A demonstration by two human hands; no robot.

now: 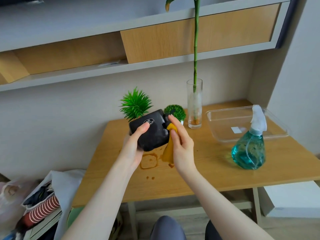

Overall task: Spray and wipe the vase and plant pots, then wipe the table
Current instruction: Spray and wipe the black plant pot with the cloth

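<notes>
Under both hands lies the wooden table (199, 163), with a square brown ring stain (149, 161) directly below the lifted pot, likely where it stood. Well off to the right of the right hand sit a clear plastic tray (216, 129) and, nearer, the blue spray bottle (249, 149), parked within reach for the next spraying. Just beyond the right hand stands the tall glass vase (194, 108) with its bamboo stalk.

The left hand (133, 151) is wrapped around a black plant pot (151, 131), thumb on top, tipping it on its side so the spiky green plant points away and the pot's underside faces the cloth. The right hand (181, 149) pinches a mustard-yellow cloth (168, 149) between fingers and thumb, pressing it on the pot's edge; the rest hangs loose. A small round topiary pot (175, 110) sits just behind the fingertips, probably awaiting its turn.
</notes>
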